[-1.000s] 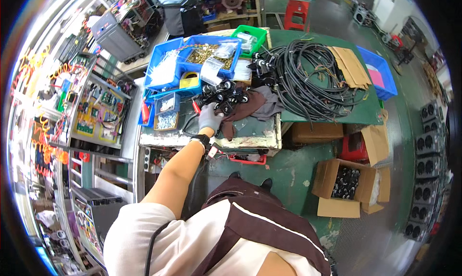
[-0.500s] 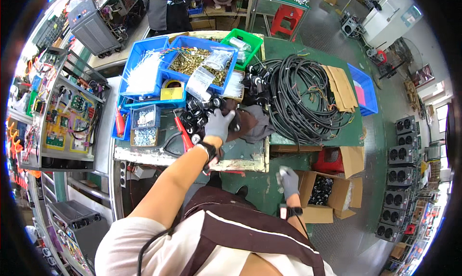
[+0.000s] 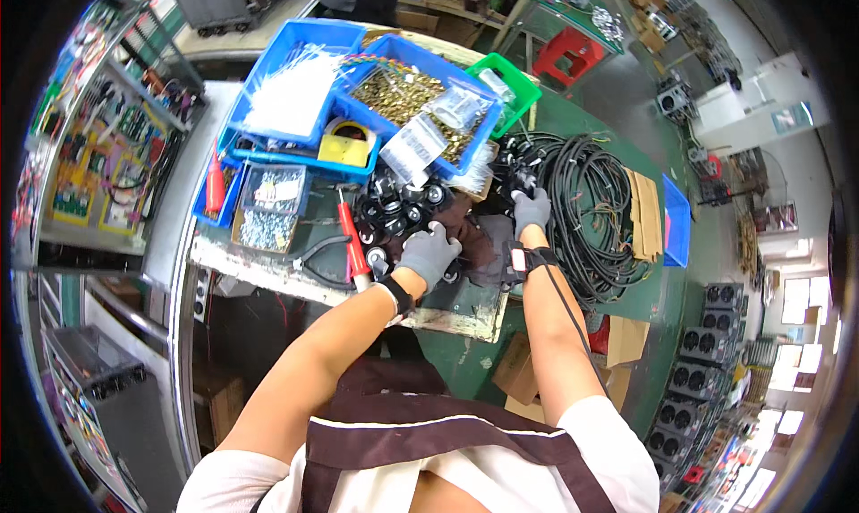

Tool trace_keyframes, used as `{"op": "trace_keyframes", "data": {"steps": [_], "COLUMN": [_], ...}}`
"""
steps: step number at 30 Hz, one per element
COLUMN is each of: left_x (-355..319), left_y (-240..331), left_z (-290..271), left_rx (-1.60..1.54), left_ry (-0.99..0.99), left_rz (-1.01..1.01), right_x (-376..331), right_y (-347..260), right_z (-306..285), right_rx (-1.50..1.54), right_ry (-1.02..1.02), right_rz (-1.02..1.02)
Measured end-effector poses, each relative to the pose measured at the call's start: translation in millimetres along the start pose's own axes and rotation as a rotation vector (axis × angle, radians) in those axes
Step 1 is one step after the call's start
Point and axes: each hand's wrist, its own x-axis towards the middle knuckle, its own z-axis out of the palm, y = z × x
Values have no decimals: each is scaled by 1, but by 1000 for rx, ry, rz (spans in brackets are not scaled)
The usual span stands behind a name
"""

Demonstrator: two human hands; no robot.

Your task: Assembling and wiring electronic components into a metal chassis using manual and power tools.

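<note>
My left hand (image 3: 431, 255), in a grey glove, rests on dark brown cloth (image 3: 479, 249) at the bench's front, thumb and forefinger apart. Beside it lies a pile of black caster wheels (image 3: 391, 207); another dark wheel shows partly by its palm. My gloved right hand (image 3: 531, 211) reaches to a second heap of black parts (image 3: 519, 160) near the cable coil, its fingers apart at the heap's near edge. What lies under the fingertips is partly hidden. Left of my left hand are a red-handled screwdriver (image 3: 352, 245) and black-handled pliers (image 3: 319, 261).
Blue bins hold white strips (image 3: 293, 97) and brass fittings (image 3: 394, 97). A green bin (image 3: 512, 97) stands behind them, and small boxes of screws (image 3: 266, 228) at left. Coiled black cable (image 3: 582, 209) and cardboard (image 3: 643, 213) lie at right. An open carton (image 3: 517, 370) sits below.
My right hand has risen from beside the floor carton to the black parts by the cable. My left hand stays near the wheels and cloth. The view has shifted.
</note>
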Motion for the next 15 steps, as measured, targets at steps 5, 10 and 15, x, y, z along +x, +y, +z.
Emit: {"op": "trace_keyframes", "data": {"steps": [5,10,15], "left_x": [-17,-17,-42], "left_y": [-21,-22,-40], "left_z": [-11,-16,-10], "left_rx": [-98,-237,-677], "left_ry": [85,79,472], "left_rz": [-10,-95,-340], "right_x": [-22,-34,-105], "right_y": [15,14,-18], "right_z": [-40,-92,-119], "right_rx": [882,1317,687], "right_ry": [-171,-574,-716], "right_rz": [272,327,-164]}}
